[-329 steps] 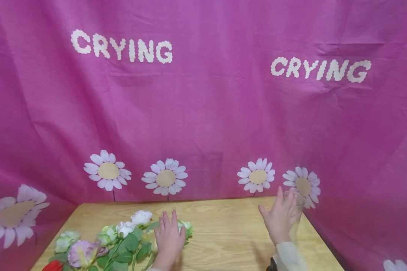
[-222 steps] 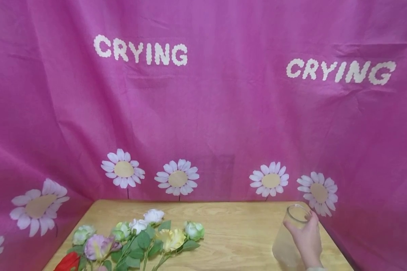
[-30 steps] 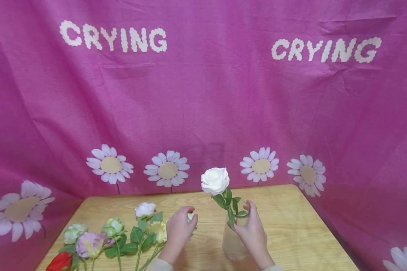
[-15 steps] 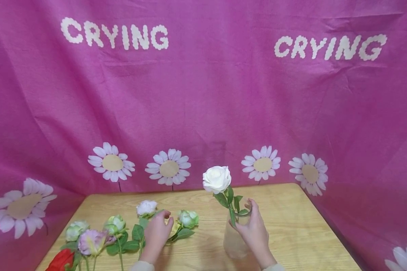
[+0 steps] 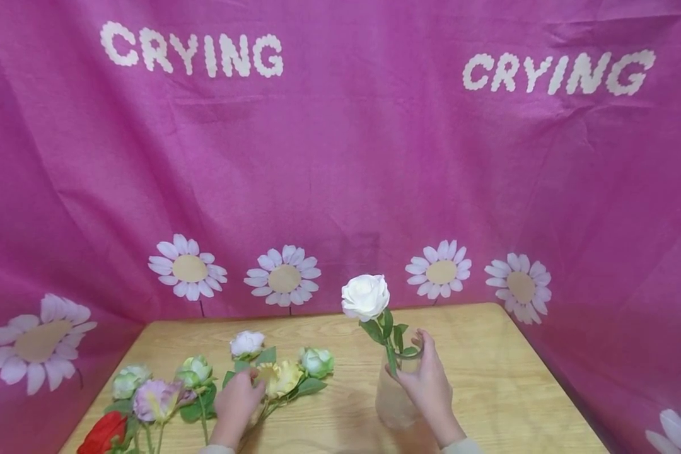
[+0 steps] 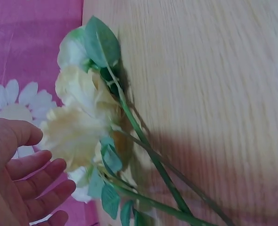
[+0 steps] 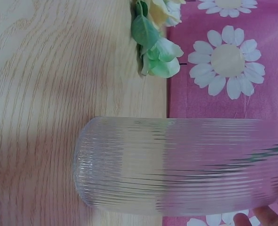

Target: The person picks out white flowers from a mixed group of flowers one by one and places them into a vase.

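My right hand (image 5: 429, 389) grips a clear ribbed glass vase (image 5: 390, 400) near its rim, thumb on the near side. The vase stands upright on the wooden table, and in the right wrist view its ribbed wall (image 7: 124, 165) fills the lower half. A white rose (image 5: 366, 297) leans left out of the vase, its stem inside the mouth. Loosely bent and holding nothing, my left hand (image 5: 239, 403) hovers among the flowers on the left. Nearest to it are a yellow flower (image 5: 282, 378) and green stems (image 6: 157, 174); a pale white flower (image 5: 247, 344) lies just beyond.
A red rose (image 5: 102, 434), a lilac flower (image 5: 154, 400) and green-white blooms (image 5: 194, 372) lie at the table's left. Another green-white bloom (image 5: 316, 363) lies nearer the vase. A magenta cloth (image 5: 340, 157) with printed daisies hangs behind the table (image 5: 505, 391).
The white rose came to stand in the vase, and the vase moved from the right toward the middle. Over the last second my left hand went left, back over the flowers; my right stayed on the vase.
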`<state>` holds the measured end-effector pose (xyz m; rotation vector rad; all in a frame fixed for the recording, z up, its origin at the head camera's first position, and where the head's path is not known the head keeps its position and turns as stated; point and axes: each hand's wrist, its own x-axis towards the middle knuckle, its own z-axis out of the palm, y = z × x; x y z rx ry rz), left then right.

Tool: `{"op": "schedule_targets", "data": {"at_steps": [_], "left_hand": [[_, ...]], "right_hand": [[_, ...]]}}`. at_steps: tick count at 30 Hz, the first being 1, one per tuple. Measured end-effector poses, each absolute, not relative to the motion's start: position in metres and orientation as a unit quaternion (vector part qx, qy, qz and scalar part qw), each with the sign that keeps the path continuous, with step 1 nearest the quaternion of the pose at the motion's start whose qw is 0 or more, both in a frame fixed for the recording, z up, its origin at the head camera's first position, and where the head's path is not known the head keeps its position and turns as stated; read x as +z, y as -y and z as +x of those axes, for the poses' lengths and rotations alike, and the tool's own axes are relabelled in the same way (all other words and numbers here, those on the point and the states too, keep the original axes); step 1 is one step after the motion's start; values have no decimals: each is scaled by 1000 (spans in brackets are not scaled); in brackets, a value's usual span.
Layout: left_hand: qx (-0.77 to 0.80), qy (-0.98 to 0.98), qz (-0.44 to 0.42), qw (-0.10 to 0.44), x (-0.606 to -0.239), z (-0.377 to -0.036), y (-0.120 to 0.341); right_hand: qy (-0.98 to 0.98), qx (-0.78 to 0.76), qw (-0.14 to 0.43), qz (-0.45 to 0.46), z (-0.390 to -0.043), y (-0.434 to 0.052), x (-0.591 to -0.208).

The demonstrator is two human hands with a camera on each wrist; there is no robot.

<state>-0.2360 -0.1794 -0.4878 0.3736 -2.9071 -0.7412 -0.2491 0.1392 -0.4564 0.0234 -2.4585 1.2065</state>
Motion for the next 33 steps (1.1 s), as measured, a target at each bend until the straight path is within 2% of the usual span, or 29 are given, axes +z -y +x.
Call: {"op": "schedule_targets", "data": {"at_steps": [6, 16, 25, 33], "left_hand": [[-242, 959, 146, 15, -485, -230, 185], [-211, 965, 158, -16, -501, -223, 203], [-220, 959, 170, -47, -514, -225, 210], [-200, 966, 162, -39, -520, -221, 210]], "right_hand": [[875, 422, 237, 21, -249, -138, -454], [880, 434, 194, 13, -250, -139, -454], [885, 424, 195, 5, -248, -138, -455], [886, 422, 192, 6, -248, -140, -456]]}}
